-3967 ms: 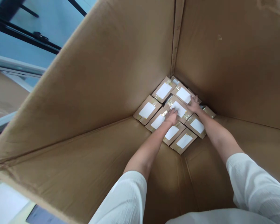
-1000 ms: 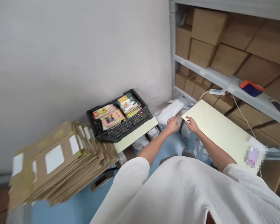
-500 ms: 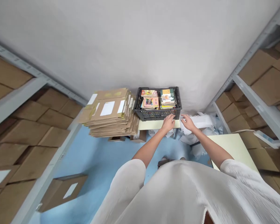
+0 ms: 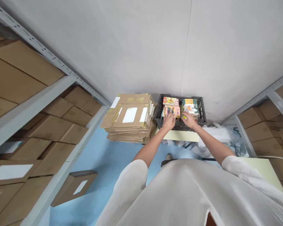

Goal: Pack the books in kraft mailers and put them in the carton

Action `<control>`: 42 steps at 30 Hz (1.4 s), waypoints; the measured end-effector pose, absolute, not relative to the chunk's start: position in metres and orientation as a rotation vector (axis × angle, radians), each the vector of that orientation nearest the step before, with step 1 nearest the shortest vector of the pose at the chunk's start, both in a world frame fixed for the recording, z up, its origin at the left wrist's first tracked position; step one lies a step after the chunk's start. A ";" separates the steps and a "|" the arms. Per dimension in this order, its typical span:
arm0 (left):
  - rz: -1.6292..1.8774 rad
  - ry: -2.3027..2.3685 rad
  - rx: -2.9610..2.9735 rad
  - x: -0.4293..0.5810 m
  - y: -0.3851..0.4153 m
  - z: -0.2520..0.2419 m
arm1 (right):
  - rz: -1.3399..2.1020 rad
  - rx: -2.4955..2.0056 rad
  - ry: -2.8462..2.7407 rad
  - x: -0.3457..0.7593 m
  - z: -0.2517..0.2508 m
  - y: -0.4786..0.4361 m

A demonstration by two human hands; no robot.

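Note:
A black plastic crate point(image 4: 204, 114) holds two piles of books side by side, standing on a pale yellow table point(image 4: 181, 136) against the wall. My left hand point(image 4: 169, 122) is over the crate's front rim, its spread fingers at the front of the left pile, on the pink book point(image 4: 175, 111). Close by, my right hand point(image 4: 189, 120) reaches in at the front of the right pile, fingers apart beside a yellow-edged book point(image 4: 184, 117). A green and white book point(image 4: 190, 106) tops that pile. My right fingertips are partly hidden among the books.
Left of the crate rises a tall stack of flattened cardboard boxes point(image 4: 139, 108). Shelves of cartons point(image 4: 37, 131) line both sides. One carton point(image 4: 74, 186) sits on the blue floor. White plastic wrapping point(image 4: 218, 135) and another pale table point(image 4: 261, 171) lie to the right.
My view has shifted, so the crate and cardboard stack now appear farther right. Both hands have moved from in front of the crate over its rim to the books.

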State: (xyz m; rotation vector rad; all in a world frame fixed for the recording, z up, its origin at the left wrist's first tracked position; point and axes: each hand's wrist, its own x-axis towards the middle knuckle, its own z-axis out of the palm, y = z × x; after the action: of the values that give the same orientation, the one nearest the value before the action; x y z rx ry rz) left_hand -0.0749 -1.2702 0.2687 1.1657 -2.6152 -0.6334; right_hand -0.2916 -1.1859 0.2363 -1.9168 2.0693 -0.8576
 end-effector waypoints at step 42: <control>-0.510 -2.713 0.549 -0.139 -1.306 0.321 | -0.637 -1.793 2.611 -0.316 0.306 -1.120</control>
State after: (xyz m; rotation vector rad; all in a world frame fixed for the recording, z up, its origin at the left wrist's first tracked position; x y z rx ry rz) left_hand -0.1386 -1.3062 0.3213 0.5495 -2.7129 -0.5099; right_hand -0.3158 -1.1201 0.3056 -1.7934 2.6107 -0.6368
